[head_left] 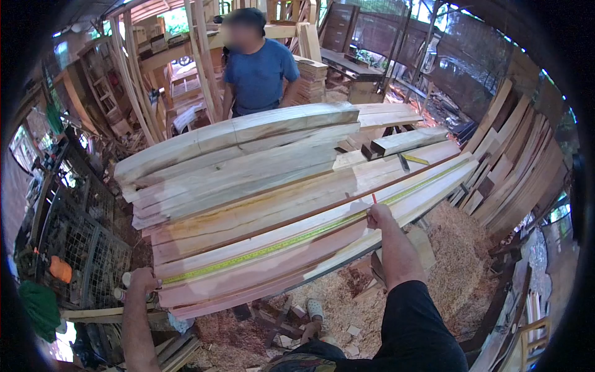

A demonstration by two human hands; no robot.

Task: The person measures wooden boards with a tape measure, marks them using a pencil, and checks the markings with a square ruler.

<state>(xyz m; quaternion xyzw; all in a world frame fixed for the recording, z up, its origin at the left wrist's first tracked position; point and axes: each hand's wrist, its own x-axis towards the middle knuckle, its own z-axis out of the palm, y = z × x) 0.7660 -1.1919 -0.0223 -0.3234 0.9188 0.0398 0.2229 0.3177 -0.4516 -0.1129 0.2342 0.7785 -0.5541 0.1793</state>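
1. The left hand (144, 280) is at the near-left end of a long board (248, 273), beside the end of a yellow tape measure (266, 249); whether its fingers pinch the tape cannot be told.
2. The right hand (379, 215), fingers curled in, holds a slim red stick (374, 198), perhaps a pencil, beside the tape partway along the board.
3. The tape lies lengthwise on the board, running from lower left to upper right. It is probably light, springy and quick to slide; its end or edges seem the best hold. The board looks stiff and heavy, better gripped at both ends.
4. Just beyond the tape, a reddish-brown strip (322, 206) runs alongside, limiting room on that side.
5. Farther back, a yellow-and-black square (414, 159) and a short beam (409, 141) rest on other planks, off the tape's line.
6. Behind them lies a thick, curved timber (242, 130); a person in a blue shirt (260, 71) stands past it.
7. Wood shavings (455, 248) cover the ground at right, near leaning boards (517, 161); a metal mesh frame (87, 235) stands at left.
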